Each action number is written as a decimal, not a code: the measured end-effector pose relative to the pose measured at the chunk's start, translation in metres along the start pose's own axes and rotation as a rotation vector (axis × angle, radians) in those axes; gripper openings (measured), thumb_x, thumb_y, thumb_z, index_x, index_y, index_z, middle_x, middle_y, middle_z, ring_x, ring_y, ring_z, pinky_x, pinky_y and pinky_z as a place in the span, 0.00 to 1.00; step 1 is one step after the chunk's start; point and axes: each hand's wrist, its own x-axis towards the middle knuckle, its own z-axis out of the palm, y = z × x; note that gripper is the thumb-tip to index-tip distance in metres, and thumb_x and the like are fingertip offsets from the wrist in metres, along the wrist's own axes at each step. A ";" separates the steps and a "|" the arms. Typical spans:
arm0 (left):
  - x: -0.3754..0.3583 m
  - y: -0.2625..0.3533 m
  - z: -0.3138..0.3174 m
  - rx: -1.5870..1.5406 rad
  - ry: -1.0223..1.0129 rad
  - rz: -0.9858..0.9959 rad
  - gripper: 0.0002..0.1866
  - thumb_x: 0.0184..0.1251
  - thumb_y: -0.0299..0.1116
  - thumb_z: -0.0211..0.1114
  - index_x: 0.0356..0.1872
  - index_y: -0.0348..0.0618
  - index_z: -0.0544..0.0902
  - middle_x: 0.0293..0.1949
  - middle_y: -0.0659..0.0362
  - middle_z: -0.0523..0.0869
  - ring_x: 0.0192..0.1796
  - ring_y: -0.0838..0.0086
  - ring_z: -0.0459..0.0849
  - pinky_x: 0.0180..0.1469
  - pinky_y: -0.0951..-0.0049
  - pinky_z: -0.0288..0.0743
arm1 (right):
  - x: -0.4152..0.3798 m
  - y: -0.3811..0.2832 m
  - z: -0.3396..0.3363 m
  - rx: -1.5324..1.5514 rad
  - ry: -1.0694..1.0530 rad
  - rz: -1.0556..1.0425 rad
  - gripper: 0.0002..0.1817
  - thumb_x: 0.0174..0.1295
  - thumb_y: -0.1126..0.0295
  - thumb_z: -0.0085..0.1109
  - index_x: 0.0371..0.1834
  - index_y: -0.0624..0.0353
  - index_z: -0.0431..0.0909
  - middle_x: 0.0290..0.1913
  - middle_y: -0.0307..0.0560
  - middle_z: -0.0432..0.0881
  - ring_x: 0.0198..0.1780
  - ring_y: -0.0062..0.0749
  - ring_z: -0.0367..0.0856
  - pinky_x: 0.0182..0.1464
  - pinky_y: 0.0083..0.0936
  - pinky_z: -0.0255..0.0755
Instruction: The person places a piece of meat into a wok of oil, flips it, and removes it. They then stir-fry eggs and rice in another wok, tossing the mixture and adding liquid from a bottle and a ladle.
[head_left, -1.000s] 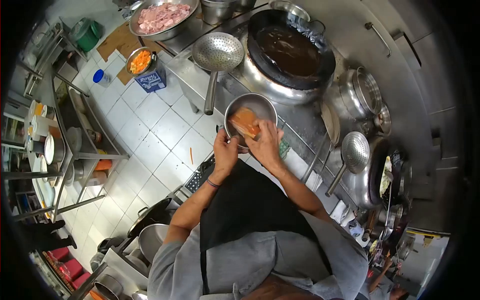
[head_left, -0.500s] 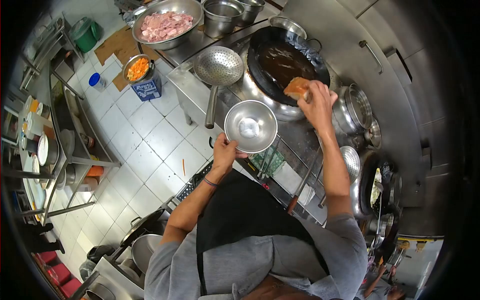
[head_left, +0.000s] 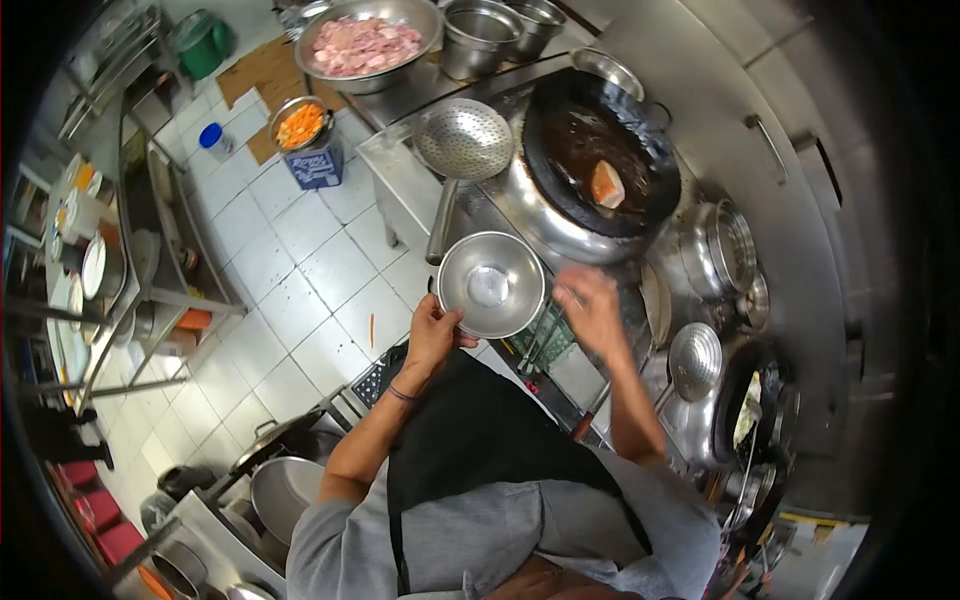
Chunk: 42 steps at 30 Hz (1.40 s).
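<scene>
My left hand (head_left: 432, 335) grips the rim of a shiny metal bowl (head_left: 510, 315), tilted so its inside shows. Just right of that bowl is my right hand (head_left: 592, 308), its fingers smeared by motion. In the black wok (head_left: 540, 150) beyond, a chunk of meat (head_left: 607, 187), orange-brown on one side and pale on the other, sits in dark oil. To the wok's left lies a perforated strainer ladle (head_left: 463, 140), its handle reaching toward the bowl.
A large bowl of raw meat pieces (head_left: 366, 48) and metal pots (head_left: 478, 45) stand at the back. Cut carrots (head_left: 299, 126) fill a container over a blue box on the floor. Stacked metal pans (head_left: 725, 245) and another strainer (head_left: 696, 360) are at right.
The chunk of meat has left my right hand and now sits in the wok. My right hand has drawn back toward me, beside the bowl. My left hand still holds the bowl.
</scene>
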 end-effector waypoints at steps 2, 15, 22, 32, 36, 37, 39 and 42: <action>-0.011 -0.001 -0.012 0.001 0.067 0.005 0.06 0.72 0.24 0.58 0.41 0.33 0.69 0.30 0.48 0.83 0.22 0.64 0.87 0.23 0.70 0.87 | -0.027 -0.022 0.033 0.353 -0.080 0.084 0.10 0.62 0.72 0.68 0.46 0.62 0.85 0.41 0.51 0.88 0.44 0.43 0.86 0.50 0.36 0.76; -0.138 -0.051 -0.168 -0.325 1.029 0.407 0.09 0.69 0.28 0.64 0.38 0.39 0.71 0.25 0.54 0.80 0.18 0.67 0.83 0.16 0.70 0.79 | -0.066 -0.035 0.111 0.513 -0.428 0.189 0.15 0.69 0.73 0.59 0.56 0.66 0.82 0.45 0.52 0.87 0.45 0.30 0.84 0.52 0.29 0.77; -0.350 -0.135 -0.275 -0.710 1.848 0.870 0.09 0.66 0.24 0.59 0.42 0.35 0.69 0.31 0.49 0.81 0.24 0.63 0.85 0.25 0.65 0.85 | -0.050 -0.022 0.131 0.383 -0.625 -0.041 0.14 0.70 0.72 0.59 0.55 0.67 0.82 0.45 0.53 0.87 0.45 0.35 0.86 0.48 0.29 0.78; -0.535 -0.199 -0.267 -0.880 2.282 1.123 0.09 0.61 0.18 0.52 0.43 0.28 0.72 0.38 0.45 0.82 0.25 0.57 0.85 0.23 0.60 0.87 | -0.068 -0.006 0.171 0.319 -0.714 -0.200 0.14 0.67 0.71 0.60 0.53 0.67 0.83 0.47 0.57 0.87 0.46 0.42 0.87 0.50 0.33 0.78; -0.573 -0.164 -0.311 -0.928 2.170 1.304 0.07 0.62 0.19 0.55 0.39 0.28 0.70 0.36 0.46 0.79 0.27 0.57 0.85 0.29 0.59 0.90 | -0.078 -0.004 0.180 0.313 -0.755 -0.249 0.14 0.66 0.71 0.60 0.52 0.67 0.83 0.47 0.58 0.87 0.46 0.44 0.87 0.51 0.35 0.78; -0.586 -0.166 -0.334 -0.959 2.161 1.284 0.09 0.62 0.19 0.56 0.41 0.27 0.70 0.38 0.45 0.80 0.30 0.56 0.85 0.31 0.59 0.90 | -0.080 -0.007 0.180 0.301 -0.776 -0.225 0.14 0.66 0.71 0.60 0.51 0.67 0.84 0.47 0.58 0.87 0.45 0.44 0.87 0.51 0.35 0.79; -0.605 -0.173 -0.383 -0.995 2.125 1.190 0.15 0.64 0.20 0.56 0.49 0.21 0.71 0.46 0.42 0.80 0.40 0.54 0.86 0.35 0.61 0.91 | -0.084 -0.015 0.180 0.287 -0.791 -0.184 0.14 0.65 0.71 0.61 0.51 0.67 0.84 0.46 0.58 0.87 0.45 0.44 0.87 0.50 0.35 0.79; -0.613 -0.185 -0.449 -1.008 1.886 1.375 0.21 0.70 0.27 0.60 0.57 0.20 0.71 0.54 0.41 0.78 0.49 0.51 0.85 0.44 0.60 0.90 | -0.090 -0.018 0.172 0.279 -0.773 -0.140 0.14 0.65 0.71 0.61 0.51 0.67 0.83 0.44 0.57 0.87 0.44 0.43 0.87 0.50 0.34 0.79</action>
